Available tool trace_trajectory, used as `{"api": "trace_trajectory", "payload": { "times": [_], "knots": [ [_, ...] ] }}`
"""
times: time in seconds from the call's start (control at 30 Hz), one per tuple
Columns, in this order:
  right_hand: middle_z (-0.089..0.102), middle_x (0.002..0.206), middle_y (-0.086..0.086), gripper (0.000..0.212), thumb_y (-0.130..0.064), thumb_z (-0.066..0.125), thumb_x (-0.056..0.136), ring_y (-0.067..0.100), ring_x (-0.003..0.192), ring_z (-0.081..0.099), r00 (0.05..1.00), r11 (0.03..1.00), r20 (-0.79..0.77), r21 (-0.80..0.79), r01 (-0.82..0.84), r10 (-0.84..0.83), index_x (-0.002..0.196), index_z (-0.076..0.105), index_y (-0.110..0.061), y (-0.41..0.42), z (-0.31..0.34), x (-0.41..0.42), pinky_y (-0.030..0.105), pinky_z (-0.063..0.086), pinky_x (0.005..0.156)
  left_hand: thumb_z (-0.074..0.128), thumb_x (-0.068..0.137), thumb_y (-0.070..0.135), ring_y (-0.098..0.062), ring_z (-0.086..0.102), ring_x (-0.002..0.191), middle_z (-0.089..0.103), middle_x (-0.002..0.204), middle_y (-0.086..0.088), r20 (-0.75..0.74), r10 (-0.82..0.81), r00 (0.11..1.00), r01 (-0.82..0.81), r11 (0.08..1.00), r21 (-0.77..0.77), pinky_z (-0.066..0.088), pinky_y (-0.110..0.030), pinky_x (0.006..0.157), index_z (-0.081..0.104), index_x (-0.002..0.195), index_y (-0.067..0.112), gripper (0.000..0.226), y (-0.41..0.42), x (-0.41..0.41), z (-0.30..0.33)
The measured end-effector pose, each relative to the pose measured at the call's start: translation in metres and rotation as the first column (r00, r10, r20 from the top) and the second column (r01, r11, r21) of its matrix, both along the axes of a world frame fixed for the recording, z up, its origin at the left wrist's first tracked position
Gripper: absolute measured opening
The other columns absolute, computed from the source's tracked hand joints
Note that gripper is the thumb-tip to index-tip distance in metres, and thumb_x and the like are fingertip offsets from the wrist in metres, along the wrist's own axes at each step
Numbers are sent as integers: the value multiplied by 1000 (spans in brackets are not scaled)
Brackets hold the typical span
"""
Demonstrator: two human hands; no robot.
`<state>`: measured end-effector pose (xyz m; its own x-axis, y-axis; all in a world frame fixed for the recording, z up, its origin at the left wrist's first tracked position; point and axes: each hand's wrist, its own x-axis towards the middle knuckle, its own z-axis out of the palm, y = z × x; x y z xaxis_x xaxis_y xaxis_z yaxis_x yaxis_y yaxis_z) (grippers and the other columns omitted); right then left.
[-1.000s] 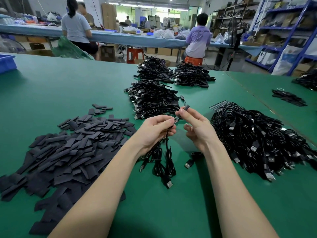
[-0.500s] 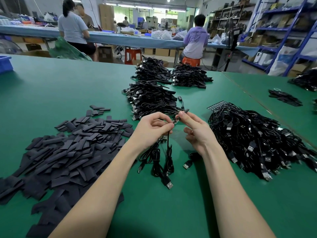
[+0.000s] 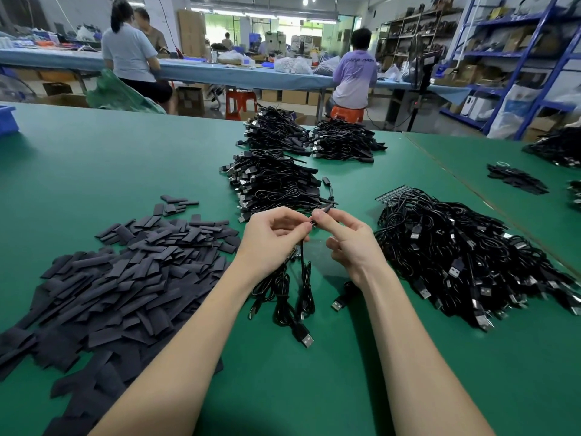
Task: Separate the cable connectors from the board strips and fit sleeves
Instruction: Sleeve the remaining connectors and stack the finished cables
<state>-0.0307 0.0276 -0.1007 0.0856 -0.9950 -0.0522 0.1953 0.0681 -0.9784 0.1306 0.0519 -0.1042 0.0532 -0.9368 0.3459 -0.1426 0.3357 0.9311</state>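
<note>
Left hand (image 3: 273,237): fingers are curling together and pinching the cable (image 3: 302,256) near its top end; the rest is hanging down to the green table (image 3: 110,158)
Right hand (image 3: 352,239): thumb and forefinger are clamping a short black sleeve (image 3: 325,210) and pointing it at the cable end; other fingers are curling loosely
Sleeve slipping: the two pinches are almost touching; a loose grip is likely letting the sleeve skew or drop
Cable end: too small to judge; forcing the sleeve on is risking a bent tip
Tangling: hanging cables (image 3: 289,297) are lying in loops; a tug is risking dragging them
Spare sleeves (image 3: 119,278): lying in a heap at left, well apart
Unfinished heap (image 3: 465,256): lying at right; a sweeping forearm is risking mixing piles
</note>
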Motion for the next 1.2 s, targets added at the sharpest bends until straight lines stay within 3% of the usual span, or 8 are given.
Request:
{"api": "trace_trajectory", "payload": {
  "times": [0.23,0.47,0.63,0.8,0.9,0.97,1.1,1.2],
  "knots": [
    [74,82,9,25,-26,82,87,7,51,48,992,954,-20,-277,117,-127,110,75,-32,-2,-1,10,14,41,49,76,88,5,-19,73,72,73,67,-3,-147,-2,989,10,998,55,58,-28,76,70,93,6,8,-4,-3,-5],
    [69,64,-6,27,-21,84,85,5,48,46,986,965,73,-210,159,-147,111,76,-27,0,-7,22,13,38,45,76,88,7,-14,72,70,76,74,-8,-219,44,975,-27,996,81,56,-21,71,73,91,6,4,-4,-8,-6],
    [67,68,-2,26,-24,86,82,6,48,44,978,970,94,-145,196,-184,107,79,-25,2,-7,21,16,36,44,75,89,8,-14,71,73,76,78,-10,-235,45,971,-21,994,105,58,-26,77,73,94,6,6,-4,-10,-6],
    [77,83,-1,17,-20,84,84,6,46,43,926,943,217,-59,329,-309,97,74,-25,-1,3,16,16,34,41,82,82,36,-3,71,85,71,101,6,157,-32,987,-10,964,265,56,-20,80,64,102,31,28,-3,-7,-3],
    [78,95,6,18,-22,82,87,7,48,47,882,918,275,5,396,-382,99,70,-27,-6,8,9,16,36,41,82,83,28,-6,73,81,74,94,7,237,-104,966,30,954,298,57,-22,73,60,103,29,29,0,-4,-1],
    [78,102,4,28,-30,80,90,6,50,54,878,912,254,45,408,-405,113,65,-30,-8,8,4,17,41,44,79,87,21,-9,74,76,78,86,4,202,-52,978,6,975,223,57,-26,66,57,102,23,27,-2,-3,3],
    [76,101,0,34,-39,67,98,6,51,63,905,921,174,105,376,-389,126,51,-27,-9,6,0,18,47,44,79,85,16,3,64,67,69,74,11,392,252,885,-214,967,-138,47,-7,66,63,86,23,17,-28,3,18],
    [76,98,-3,27,-32,65,99,8,51,64,943,941,14,72,330,-332,121,52,-23,-10,2,1,18,46,44,74,88,13,-6,63,75,70,83,8,561,313,766,-205,947,-248,51,-23,76,65,90,20,12,-57,5,23]
  ]
}}
